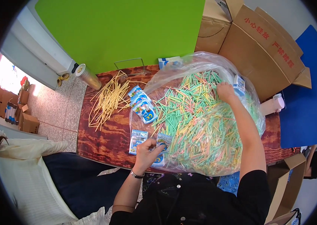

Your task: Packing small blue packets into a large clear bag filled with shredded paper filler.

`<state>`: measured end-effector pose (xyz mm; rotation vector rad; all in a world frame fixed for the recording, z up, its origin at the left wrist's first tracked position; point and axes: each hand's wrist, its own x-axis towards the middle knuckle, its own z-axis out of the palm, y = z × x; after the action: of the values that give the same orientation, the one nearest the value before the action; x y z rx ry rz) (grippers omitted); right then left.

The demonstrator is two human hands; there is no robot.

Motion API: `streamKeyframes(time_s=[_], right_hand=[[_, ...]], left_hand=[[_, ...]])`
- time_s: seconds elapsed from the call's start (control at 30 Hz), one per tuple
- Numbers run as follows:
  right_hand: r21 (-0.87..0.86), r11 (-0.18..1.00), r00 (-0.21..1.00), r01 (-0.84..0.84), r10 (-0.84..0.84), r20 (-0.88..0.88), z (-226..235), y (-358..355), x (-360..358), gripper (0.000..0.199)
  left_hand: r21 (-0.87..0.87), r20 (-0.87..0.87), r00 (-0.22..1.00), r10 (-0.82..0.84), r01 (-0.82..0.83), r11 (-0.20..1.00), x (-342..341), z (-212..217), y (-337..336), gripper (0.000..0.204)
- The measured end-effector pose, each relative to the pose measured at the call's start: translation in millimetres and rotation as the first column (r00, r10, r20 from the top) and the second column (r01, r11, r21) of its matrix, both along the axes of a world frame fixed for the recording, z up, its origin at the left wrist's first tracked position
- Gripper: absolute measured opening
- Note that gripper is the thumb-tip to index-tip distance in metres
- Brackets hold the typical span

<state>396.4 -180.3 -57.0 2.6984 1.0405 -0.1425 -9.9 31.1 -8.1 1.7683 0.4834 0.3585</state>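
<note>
My left hand [145, 154], at the table's near edge, pinches a small blue-and-white packet [163, 140] between thumb and fingers. Another packet [159, 161] lies just below it, and more packets [138, 141] rest to its left. Farther back, several overlapping packets [143, 107] sit at the pile's left edge. My right hand [225, 92] reaches to the far side of a large heap of thin green, yellow and pink sticks [194, 99]. Its fingers are curled down against the sticks; what they hold is hidden. Beside it stand more blue-and-white packets [239, 84].
A clear plastic bag [207, 58] surrounds and partly covers the heap. Loose pale-yellow sticks [109, 100] lie at left, near a wire stand [129, 60] and a tall canister [88, 77]. Cardboard boxes [259, 48] and a pinkish bottle [273, 105] stand at right. Someone in cream clothing [34, 183] is at left.
</note>
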Motion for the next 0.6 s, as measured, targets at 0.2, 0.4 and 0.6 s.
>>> streamKeyframes(time_s=[0.2, 0.4, 0.6], right_hand=[[0.589, 0.779, 0.892, 0.217, 0.087, -0.444, 39.2, -18.9, -19.6, 0.022], [0.298, 0.414, 0.053, 0.86, 0.509, -0.859, 67.1, -26.8, -91.8, 0.017], [0.28, 0.585, -0.123, 0.761, 0.554, -0.823, 76.9, -22.0, -160.7, 0.029]], left_hand=[[-0.034, -0.056, 0.992, -0.112, 0.11, 0.993, -11.4, -16.2, 1.6, 0.006], [-0.145, -0.064, 0.984, -0.167, 0.156, 0.977, 8.0, -10.5, -6.8, 0.016], [-0.261, 0.121, 0.972, -0.199, 0.225, 0.939, 82.2, 44.7, -16.7, 0.022]])
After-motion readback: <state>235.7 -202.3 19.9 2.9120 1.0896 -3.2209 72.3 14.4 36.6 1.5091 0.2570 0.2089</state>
